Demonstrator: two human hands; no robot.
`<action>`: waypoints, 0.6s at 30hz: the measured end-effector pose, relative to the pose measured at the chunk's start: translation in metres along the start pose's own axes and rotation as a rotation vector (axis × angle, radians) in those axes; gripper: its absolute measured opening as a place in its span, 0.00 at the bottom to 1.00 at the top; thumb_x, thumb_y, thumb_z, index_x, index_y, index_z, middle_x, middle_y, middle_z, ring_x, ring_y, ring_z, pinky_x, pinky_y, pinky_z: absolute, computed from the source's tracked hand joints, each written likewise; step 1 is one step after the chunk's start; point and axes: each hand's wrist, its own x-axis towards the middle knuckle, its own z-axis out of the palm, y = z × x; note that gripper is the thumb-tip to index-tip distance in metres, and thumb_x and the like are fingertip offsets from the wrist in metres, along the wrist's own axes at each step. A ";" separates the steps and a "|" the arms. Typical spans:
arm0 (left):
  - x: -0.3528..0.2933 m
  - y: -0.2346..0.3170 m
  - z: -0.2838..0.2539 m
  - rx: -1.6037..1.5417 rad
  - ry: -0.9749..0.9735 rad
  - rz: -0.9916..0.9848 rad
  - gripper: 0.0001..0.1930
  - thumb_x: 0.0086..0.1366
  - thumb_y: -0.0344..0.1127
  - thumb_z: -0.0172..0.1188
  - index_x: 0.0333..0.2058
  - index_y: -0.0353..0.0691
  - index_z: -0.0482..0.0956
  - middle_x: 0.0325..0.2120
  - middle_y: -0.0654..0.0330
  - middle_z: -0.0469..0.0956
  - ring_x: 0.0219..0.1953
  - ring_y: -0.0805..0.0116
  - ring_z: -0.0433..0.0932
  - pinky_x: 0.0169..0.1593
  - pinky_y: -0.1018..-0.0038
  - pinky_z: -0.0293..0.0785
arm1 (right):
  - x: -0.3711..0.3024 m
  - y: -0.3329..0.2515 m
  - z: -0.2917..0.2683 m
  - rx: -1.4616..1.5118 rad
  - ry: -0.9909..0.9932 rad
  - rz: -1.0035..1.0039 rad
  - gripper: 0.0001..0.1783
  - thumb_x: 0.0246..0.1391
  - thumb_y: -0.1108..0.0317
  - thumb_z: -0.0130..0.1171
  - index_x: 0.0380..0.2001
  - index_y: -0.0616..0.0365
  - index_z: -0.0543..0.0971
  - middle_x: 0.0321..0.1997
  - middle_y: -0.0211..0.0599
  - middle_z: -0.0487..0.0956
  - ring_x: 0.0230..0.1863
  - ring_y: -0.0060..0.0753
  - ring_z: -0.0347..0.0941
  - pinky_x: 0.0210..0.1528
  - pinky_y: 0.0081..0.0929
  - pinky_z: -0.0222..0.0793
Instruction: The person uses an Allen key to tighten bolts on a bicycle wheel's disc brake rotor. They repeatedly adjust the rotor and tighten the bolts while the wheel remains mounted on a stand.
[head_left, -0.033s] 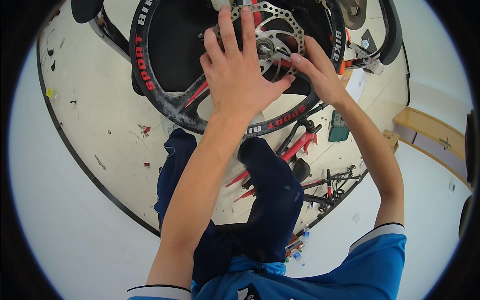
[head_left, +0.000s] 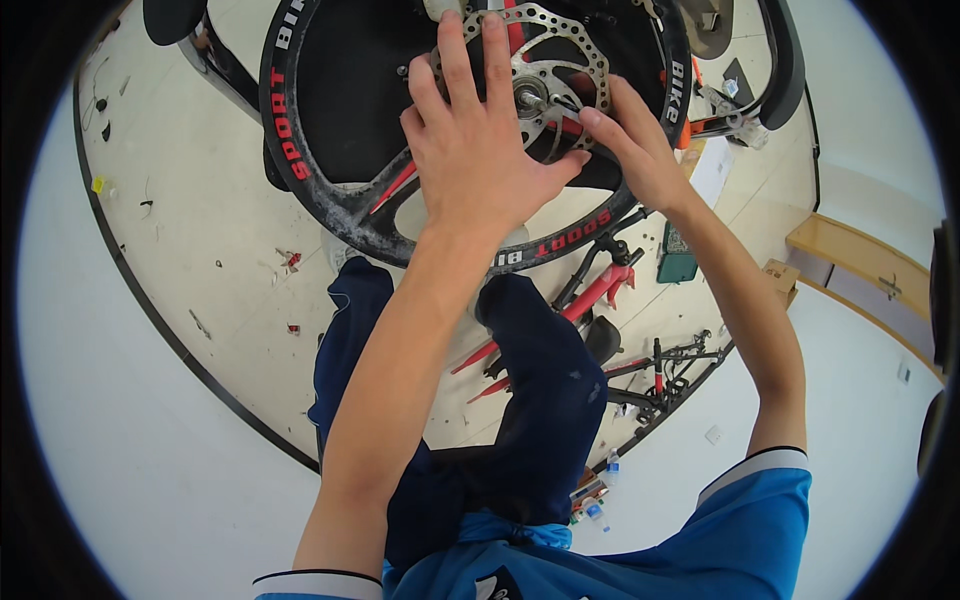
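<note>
A black bicycle wheel [head_left: 352, 212] with thick spokes and red and white lettering lies flat in front of me. A perforated silver disc brake rotor [head_left: 541, 14] sits on its hub [head_left: 530, 97]. My left hand [head_left: 474, 155] lies over the rotor's left side, fingers spread, fingertips on its rim, thumb stretched toward the hub. At the rotor's right side, my right hand [head_left: 640, 145] is closed, with thumb and fingers around a thin dark tool [head_left: 567, 103], perhaps a hex key, that reaches toward the hub. The tool's far end is too small to make out.
Under the wheel is a black chair seat, with armrests [head_left: 790, 70] at both sides. Red and black bicycle frame parts [head_left: 600, 290] lie on the floor to the right, near a dark green case [head_left: 677, 262]. Small scraps [head_left: 290, 260] litter the floor at left.
My right hand and wrist have shifted very slightly around the rotor's right side. The left hand and the wheel look the same.
</note>
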 end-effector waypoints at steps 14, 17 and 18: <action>0.000 0.002 0.004 0.004 0.035 0.012 0.65 0.41 0.64 0.75 0.73 0.41 0.51 0.71 0.47 0.47 0.62 0.38 0.56 0.57 0.47 0.71 | -0.018 0.003 0.040 0.135 0.267 0.005 0.40 0.65 0.53 0.57 0.70 0.69 0.60 0.62 0.54 0.72 0.64 0.44 0.68 0.66 0.36 0.65; 0.000 0.003 0.005 0.000 0.044 0.015 0.65 0.41 0.64 0.74 0.73 0.41 0.51 0.71 0.47 0.47 0.62 0.38 0.57 0.57 0.47 0.71 | -0.019 0.005 0.045 0.159 0.297 0.008 0.40 0.65 0.54 0.58 0.70 0.70 0.59 0.63 0.55 0.72 0.64 0.45 0.68 0.65 0.37 0.65; -0.001 0.003 0.005 -0.001 0.047 0.018 0.65 0.41 0.64 0.74 0.72 0.41 0.51 0.70 0.47 0.47 0.62 0.38 0.57 0.57 0.47 0.71 | -0.019 0.004 0.045 0.163 0.298 -0.001 0.40 0.64 0.54 0.59 0.70 0.69 0.59 0.63 0.55 0.71 0.65 0.45 0.68 0.65 0.37 0.65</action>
